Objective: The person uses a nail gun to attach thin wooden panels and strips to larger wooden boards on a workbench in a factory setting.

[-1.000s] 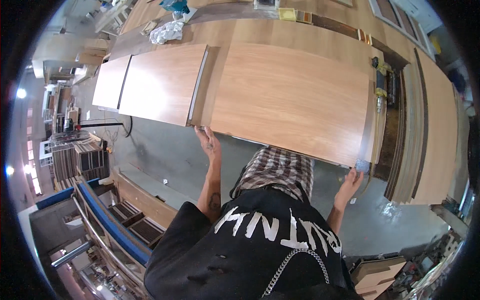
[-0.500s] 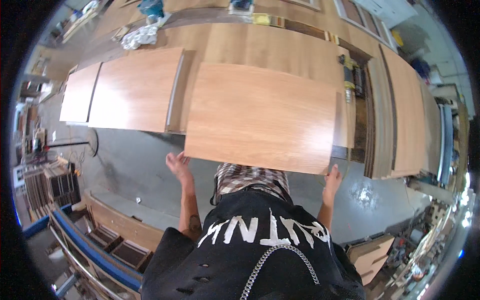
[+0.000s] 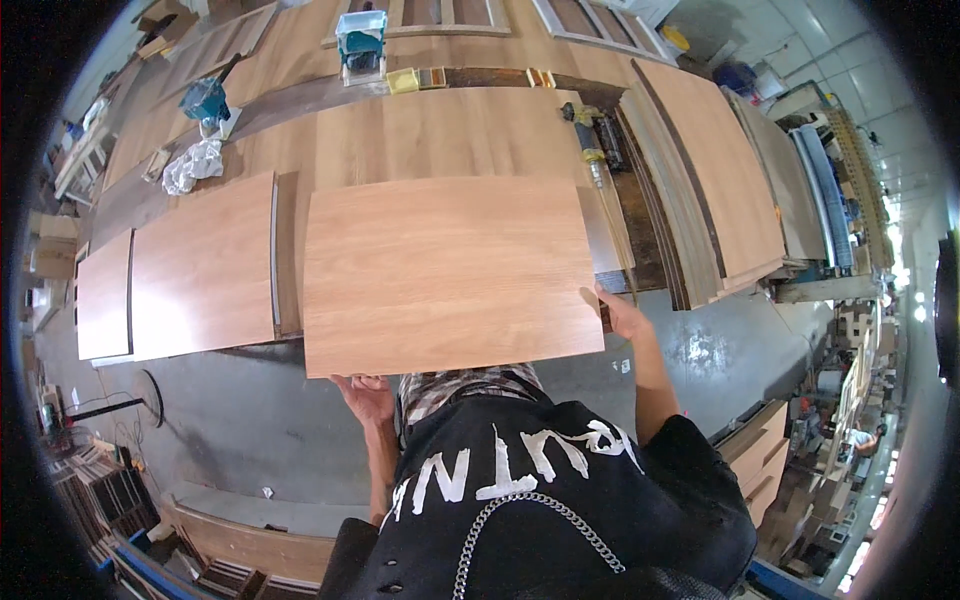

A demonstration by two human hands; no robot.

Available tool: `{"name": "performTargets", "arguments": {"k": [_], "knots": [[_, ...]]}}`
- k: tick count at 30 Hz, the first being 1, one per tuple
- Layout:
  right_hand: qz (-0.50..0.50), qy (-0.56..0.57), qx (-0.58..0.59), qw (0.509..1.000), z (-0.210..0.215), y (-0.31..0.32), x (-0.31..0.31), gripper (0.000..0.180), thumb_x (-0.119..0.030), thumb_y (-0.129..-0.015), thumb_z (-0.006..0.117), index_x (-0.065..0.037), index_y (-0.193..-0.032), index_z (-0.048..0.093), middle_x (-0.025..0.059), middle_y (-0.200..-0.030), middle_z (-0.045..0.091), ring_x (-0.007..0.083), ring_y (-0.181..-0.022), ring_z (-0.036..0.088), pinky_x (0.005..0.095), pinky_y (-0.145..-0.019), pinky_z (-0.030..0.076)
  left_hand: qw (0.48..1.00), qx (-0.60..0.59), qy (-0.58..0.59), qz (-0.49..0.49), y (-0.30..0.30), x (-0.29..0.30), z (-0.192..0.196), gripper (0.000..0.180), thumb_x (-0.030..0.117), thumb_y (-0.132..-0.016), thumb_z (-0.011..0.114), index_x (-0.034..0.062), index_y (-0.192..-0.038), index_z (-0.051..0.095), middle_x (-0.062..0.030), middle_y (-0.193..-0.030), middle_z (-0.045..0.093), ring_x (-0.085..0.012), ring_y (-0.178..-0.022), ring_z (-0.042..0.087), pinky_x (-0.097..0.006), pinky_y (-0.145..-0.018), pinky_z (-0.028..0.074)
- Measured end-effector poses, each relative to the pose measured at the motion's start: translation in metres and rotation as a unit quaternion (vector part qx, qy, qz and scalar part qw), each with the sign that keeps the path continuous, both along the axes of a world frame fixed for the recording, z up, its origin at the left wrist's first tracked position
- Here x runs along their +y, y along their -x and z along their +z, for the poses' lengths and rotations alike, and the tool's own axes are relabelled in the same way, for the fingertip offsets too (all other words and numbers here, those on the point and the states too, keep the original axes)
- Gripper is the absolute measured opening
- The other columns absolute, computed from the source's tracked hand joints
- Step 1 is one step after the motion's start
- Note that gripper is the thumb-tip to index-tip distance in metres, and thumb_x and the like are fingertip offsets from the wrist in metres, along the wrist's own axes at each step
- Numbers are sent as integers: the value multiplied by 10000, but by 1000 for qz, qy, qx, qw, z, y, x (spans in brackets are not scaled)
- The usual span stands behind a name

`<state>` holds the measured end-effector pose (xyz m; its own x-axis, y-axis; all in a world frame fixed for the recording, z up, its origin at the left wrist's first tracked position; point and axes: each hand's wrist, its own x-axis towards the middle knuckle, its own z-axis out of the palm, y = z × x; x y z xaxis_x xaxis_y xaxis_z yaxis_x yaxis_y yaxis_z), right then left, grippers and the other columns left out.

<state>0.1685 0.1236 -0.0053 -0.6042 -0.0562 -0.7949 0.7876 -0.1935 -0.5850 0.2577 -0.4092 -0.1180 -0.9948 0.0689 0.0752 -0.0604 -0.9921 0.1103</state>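
A rectangular wood-grain board (image 3: 450, 280) lies in front of me, its near edge overhanging the bench close to my waist. My left hand (image 3: 366, 397) is at the near edge, towards the left corner, with its fingertips tucked under the board. On the right short edge, a little above the near corner, my right hand (image 3: 622, 314) grips the board, with its thumb showing at the edge. The fingers beneath the board are hidden on both sides.
To the left lie two similar boards (image 3: 205, 270). A yellow-and-black power drill (image 3: 588, 140) rests beyond the right corner. Stacked panels (image 3: 710, 180) stand on the right. Farther back are teal power tools (image 3: 362, 40), a crumpled white cloth (image 3: 193, 167) and framed doors (image 3: 600, 25).
My right hand has slid from the near right corner up along the right edge. The left hand has moved from the left corner to beneath the near edge. The whole view has shifted.
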Motion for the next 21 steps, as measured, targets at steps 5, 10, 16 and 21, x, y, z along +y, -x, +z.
{"name": "performTargets", "arguments": {"k": [5,10,16,21], "knots": [[-15,54,48,997,-1,-31,4,539,-263,-836,712,-10,-1270,517,105,-1157,613,171,-987,615,332,-810,519,963,-219,137,74,32,74,149,568,446,-856,630,83,-1270,492,-55,-1182,591,-197,-1036,574,-361,-849,479],[-73,21,138,987,48,-45,-55,619,-195,-803,703,-1,-1337,456,99,-1212,584,181,-1093,564,331,-912,460,936,-235,249,85,34,47,119,374,161,-843,609,17,-1183,548,-111,-1150,608,-246,-1059,581,-403,-903,475],[-151,59,202,966,93,-72,-66,670,-200,-786,717,10,-1353,427,117,-1233,561,188,-1111,547,324,-925,439,940,-222,250,68,62,42,119,376,140,-816,604,20,-1169,551,-127,-1147,605,-280,-1045,589,-452,-911,492],[-250,-59,285,923,157,-117,-43,638,-195,-779,714,8,-1324,451,115,-1210,566,207,-1104,539,340,-936,432,943,-209,256,-28,117,99,165,491,175,-782,625,47,-1241,507,-129,-1195,576,-302,-1067,585,-496,-875,522]]}}
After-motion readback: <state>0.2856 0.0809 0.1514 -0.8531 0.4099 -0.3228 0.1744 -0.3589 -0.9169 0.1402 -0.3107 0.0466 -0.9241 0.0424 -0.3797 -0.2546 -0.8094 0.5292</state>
